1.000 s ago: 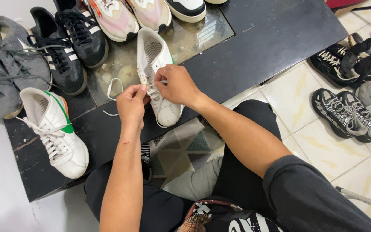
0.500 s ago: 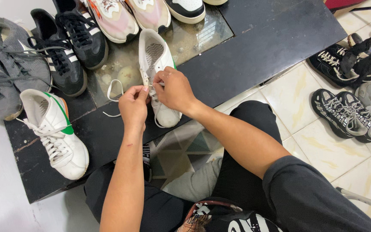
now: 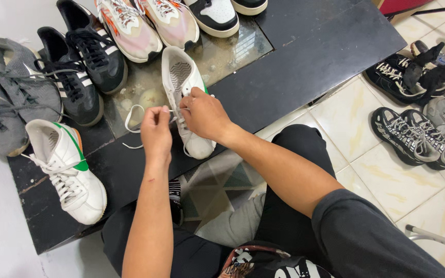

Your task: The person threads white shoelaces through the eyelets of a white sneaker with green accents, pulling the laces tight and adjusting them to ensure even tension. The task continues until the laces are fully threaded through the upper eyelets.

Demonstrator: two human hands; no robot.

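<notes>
1. On the black table [image 3: 330, 46], counted from the left: two grey sneakers [image 3: 11, 103], one white sneaker with a green stripe [image 3: 65, 170], two black sneakers with white stripes [image 3: 81, 62], two pale pink-and-orange sneakers [image 3: 150, 23], and two white-and-black shoes [image 3: 222, 13] cut off at the top edge.
2. One white sneaker [image 3: 184, 82] lies near the table's front edge, toe toward the person, with its lace [image 3: 132, 116] looping out to the left.
3. The left hand [image 3: 155, 131] is pinched shut on the lace just left of the sneaker; the right hand [image 3: 204, 116] rests over the sneaker's laced middle, its fingers closed on the lace too.
4. Against half a second ago, both hands sit at much the same spot; the loose loop of lace lies a little wider to the left.
5. On the tiled floor [image 3: 366, 154] at the right lie about five dark and grey sneakers [image 3: 413, 136]; the exact count is hard to tell.
6. At the bottom edge, a dark bag with white markings [image 3: 269, 262] rests on the person's lap.
</notes>
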